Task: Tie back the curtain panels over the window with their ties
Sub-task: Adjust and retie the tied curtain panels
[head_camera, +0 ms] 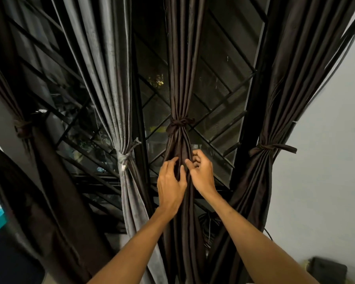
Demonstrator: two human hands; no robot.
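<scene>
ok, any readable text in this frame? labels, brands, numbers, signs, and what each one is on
None: no text can be read in the head view.
The small white tag on the grey curtain panel, below its tie: too small and blurred to show any print.
The dark curtain panel under the left hand and right hand, and the dark box at lower right: no markings visible.

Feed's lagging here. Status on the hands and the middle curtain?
Left hand and right hand both on the middle curtain, below its tie, fingers in the folds. Tie knotted. All four visible panels tied. Nothing in the way.
</scene>
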